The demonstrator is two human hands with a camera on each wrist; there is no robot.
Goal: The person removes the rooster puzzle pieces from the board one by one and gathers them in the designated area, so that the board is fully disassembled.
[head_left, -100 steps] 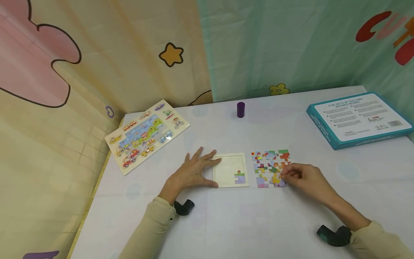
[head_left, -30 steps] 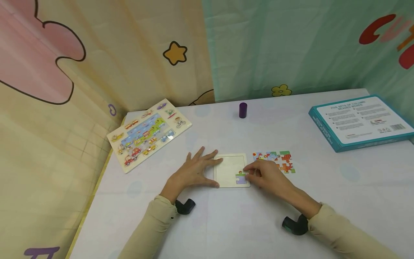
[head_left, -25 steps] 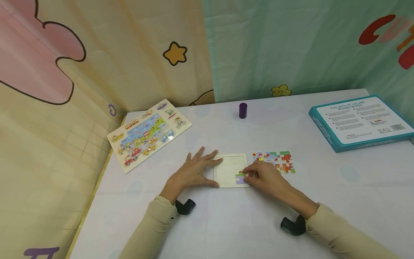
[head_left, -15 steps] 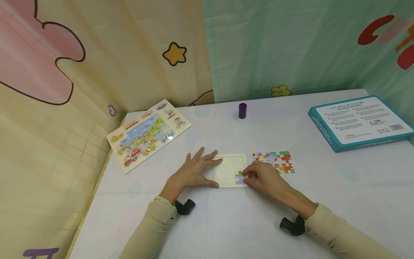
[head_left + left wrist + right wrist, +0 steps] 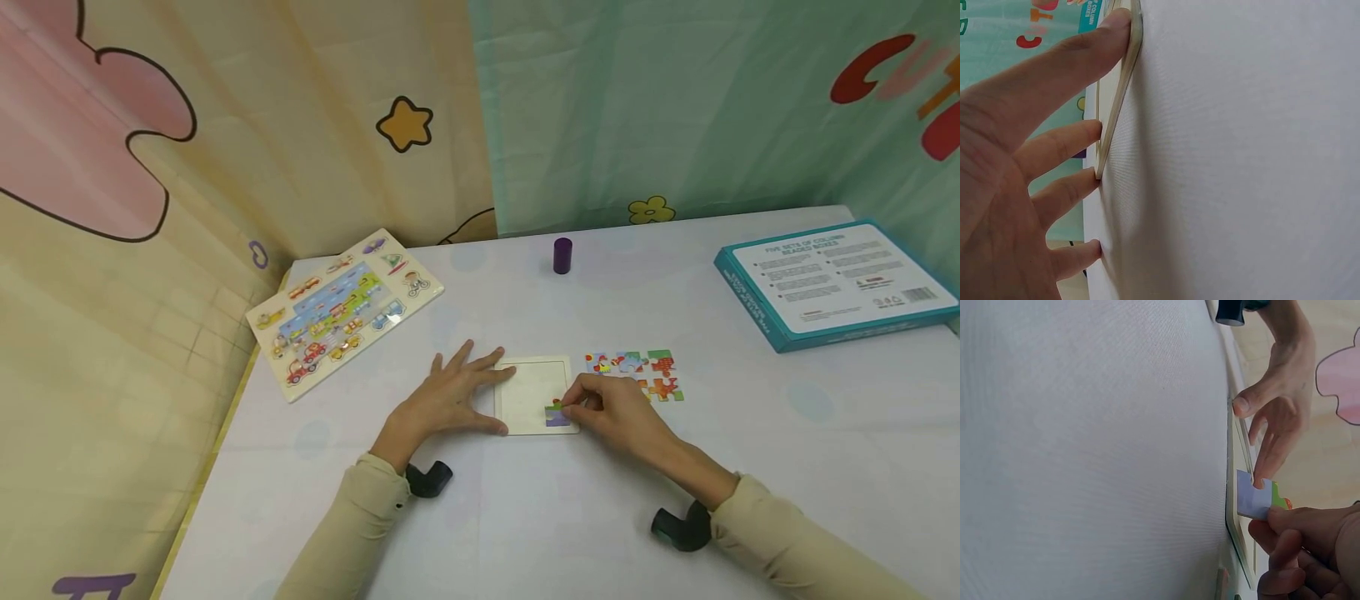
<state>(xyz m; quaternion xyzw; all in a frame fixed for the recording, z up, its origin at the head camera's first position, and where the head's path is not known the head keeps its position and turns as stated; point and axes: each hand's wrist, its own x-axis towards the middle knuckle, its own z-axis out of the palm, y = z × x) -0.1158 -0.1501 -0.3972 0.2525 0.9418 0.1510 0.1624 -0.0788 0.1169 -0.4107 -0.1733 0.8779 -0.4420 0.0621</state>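
A puzzle piece (image 5: 557,415) in purple and green stands tilted at the near right corner of a pale square puzzle tray (image 5: 528,387). My right hand (image 5: 618,412) pinches this piece (image 5: 1254,497) by its right side, thumb against finger, as the right wrist view shows. On the tray's left edge rests my left hand (image 5: 446,396), fingers spread. Its thumb touches the near left corner in the left wrist view. Loose puzzle pieces (image 5: 663,375) lie to the right of the tray; my right hand hides some of them.
A vehicle picture puzzle board (image 5: 345,312) lies at the back left. At the back stands a small purple cylinder (image 5: 562,256). A teal-edged flat box (image 5: 840,283) lies at the right. Printed curtains rise behind the white table (image 5: 480,533).
My right hand has come leftward from the loose pieces to the tray. The purple and green piece, flat before, is now tilted in its pinch. My left hand has stayed put.
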